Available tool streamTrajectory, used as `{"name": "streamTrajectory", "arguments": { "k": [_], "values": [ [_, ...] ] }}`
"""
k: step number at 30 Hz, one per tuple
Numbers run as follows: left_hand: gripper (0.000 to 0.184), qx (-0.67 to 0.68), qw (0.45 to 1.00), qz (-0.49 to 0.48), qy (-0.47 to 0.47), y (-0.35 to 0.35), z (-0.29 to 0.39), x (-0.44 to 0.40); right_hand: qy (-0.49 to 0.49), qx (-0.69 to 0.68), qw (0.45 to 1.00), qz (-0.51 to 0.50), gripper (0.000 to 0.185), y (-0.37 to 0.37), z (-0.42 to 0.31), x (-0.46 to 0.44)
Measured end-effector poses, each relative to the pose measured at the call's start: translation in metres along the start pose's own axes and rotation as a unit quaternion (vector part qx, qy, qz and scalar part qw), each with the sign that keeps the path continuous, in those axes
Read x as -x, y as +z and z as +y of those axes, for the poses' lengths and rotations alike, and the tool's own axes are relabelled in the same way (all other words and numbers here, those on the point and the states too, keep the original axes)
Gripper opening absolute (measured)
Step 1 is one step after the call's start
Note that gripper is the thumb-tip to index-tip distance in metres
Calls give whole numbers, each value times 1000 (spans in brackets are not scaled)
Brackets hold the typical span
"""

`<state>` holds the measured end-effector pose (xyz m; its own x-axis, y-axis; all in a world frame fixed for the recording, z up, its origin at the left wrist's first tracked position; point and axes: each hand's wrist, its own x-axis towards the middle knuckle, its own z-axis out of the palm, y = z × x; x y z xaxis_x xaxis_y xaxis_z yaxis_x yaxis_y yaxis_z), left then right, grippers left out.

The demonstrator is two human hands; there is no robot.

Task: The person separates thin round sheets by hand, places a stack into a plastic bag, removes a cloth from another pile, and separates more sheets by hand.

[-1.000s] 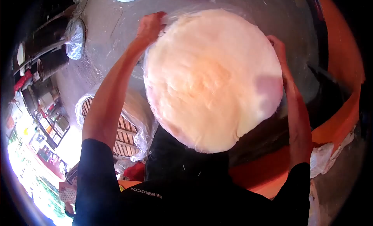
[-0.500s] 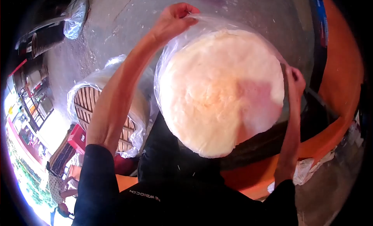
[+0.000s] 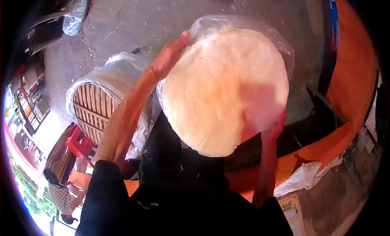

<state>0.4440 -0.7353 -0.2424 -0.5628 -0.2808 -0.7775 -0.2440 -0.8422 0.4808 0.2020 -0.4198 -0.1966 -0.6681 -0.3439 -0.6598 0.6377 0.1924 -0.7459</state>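
- Fingers [image 3: 183, 39] of the left hand [image 3: 167, 59] lie along the upper-left edge of a large, round, cream-coloured, doughy disc [image 3: 211, 90]; I cannot tell whether they grip it.
- Blurred fingers of the right hand [image 3: 274, 128] meet its lower-right edge, their grasp equally unclear.
- Between both hands, just beyond the person's black shirt [image 3: 183, 211], the disc bears a dark shadow on its right side.
- Clear, wrinkled plastic film [image 3: 227, 20] stands out past its top edge.
- Left of it, partly behind the left forearm, is a plastic-wrapped, round, brown slatted frame [image 3: 95, 110].
- Farther out are a red box [image 3: 79, 142] and a curved orange wall [image 3: 357, 53].
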Motion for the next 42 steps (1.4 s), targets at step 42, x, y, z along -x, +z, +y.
{"name": "streamTrajectory", "arguments": {
  "k": [42],
  "values": [
    [21,-191,930,280,144,-7,-167,114,14,483,866,130,25,-88,25,-9]
  ]
}}
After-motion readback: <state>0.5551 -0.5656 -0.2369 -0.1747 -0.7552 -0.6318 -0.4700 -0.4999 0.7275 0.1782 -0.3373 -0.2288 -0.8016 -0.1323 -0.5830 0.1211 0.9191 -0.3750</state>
